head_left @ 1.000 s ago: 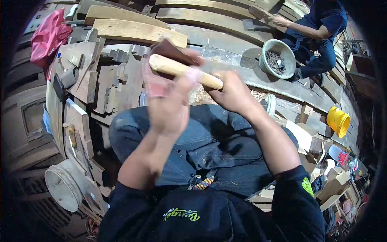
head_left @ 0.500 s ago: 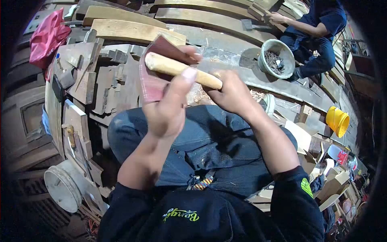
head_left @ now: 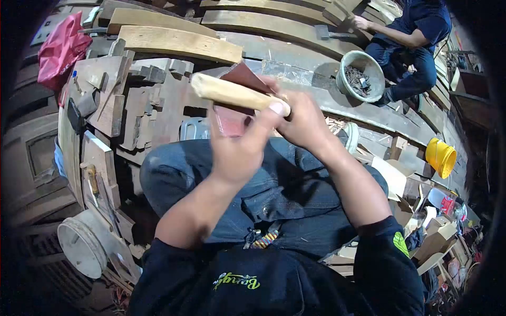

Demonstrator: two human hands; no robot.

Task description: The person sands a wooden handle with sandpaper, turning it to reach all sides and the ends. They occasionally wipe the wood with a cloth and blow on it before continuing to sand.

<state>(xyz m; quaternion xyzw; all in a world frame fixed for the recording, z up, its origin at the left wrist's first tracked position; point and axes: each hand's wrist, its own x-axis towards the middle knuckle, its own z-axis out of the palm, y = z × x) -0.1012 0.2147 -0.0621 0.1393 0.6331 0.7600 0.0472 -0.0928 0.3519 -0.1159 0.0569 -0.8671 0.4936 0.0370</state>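
Observation:
A pale, rounded wooden handle-like piece [head_left: 226,92] is held slantwise above my crossed legs. My right hand [head_left: 305,120] is closed around its right end. A folded sheet of reddish-brown sandpaper [head_left: 231,124] lies under and behind the wood. My left hand [head_left: 242,152] cups the sandpaper against the piece, its thumb pressed on the wood near the right hand. The left fingers are mostly hidden behind the sheet and slightly blurred.
Another person [head_left: 416,42] sits at the upper right, beside a pale bucket [head_left: 342,81] of dark pieces. A yellow bucket [head_left: 440,158] stands right; a white bucket [head_left: 79,247] lower left. Planks [head_left: 179,45] lie ahead. A wooden-handled tool [head_left: 93,179] and pink bag [head_left: 63,52] are left.
My left hand and the sandpaper have slid right along the wood, toward my right hand. More of the wood's left end now shows bare. The right hand has barely moved.

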